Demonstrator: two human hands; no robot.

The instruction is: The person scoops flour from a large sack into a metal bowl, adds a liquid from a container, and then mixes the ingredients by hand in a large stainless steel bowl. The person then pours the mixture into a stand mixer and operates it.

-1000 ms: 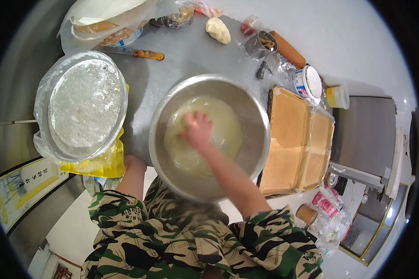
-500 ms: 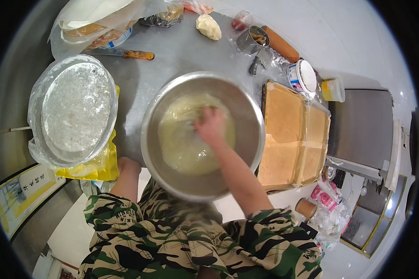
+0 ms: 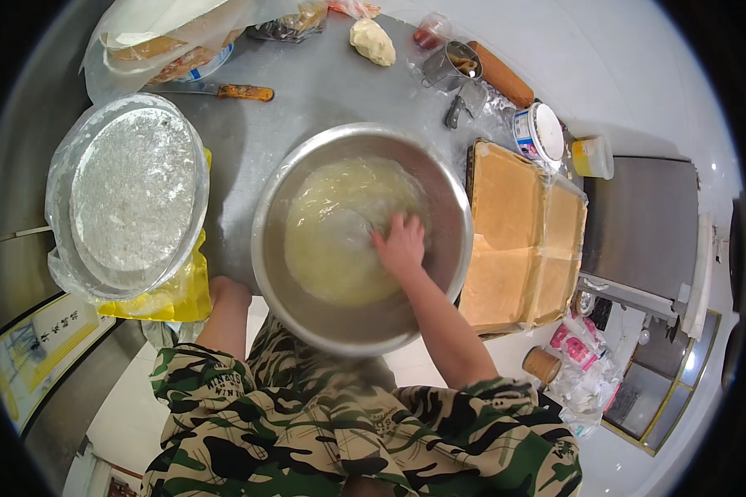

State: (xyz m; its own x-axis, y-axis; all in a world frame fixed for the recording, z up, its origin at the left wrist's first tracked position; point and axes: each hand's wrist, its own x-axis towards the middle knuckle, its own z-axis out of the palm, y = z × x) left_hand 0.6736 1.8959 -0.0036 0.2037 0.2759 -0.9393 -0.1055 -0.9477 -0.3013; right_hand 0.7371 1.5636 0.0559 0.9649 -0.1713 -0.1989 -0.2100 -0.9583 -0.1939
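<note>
A large steel bowl (image 3: 267,257) stands at the table's near edge, with a pale yellowish liquid (image 3: 331,277) swirling in its bottom. My right hand (image 3: 403,244) reaches into the right side of the bowl, touching the liquid. Its fingers are apart, and I see nothing held in them. Ripples curve through the liquid beside the fingertips. My left hand (image 3: 226,288) rests at the table's edge, left of the bowl and close to a yellow plastic bag (image 3: 186,290). The left fingers are hidden.
A flour-dusted round pan (image 3: 133,195) stands at the left. Beyond it lies a knife with a wooden handle (image 3: 246,92). A lump of dough (image 3: 372,42) sits at the back. On the right are a paper-lined baking tray (image 3: 506,240), a white tub (image 3: 540,137) and a rolling pin (image 3: 502,76).
My right hand has moved from the middle of the liquid to the right and slightly nearer. The swirl in the liquid has shifted. My left hand stays where it was.
</note>
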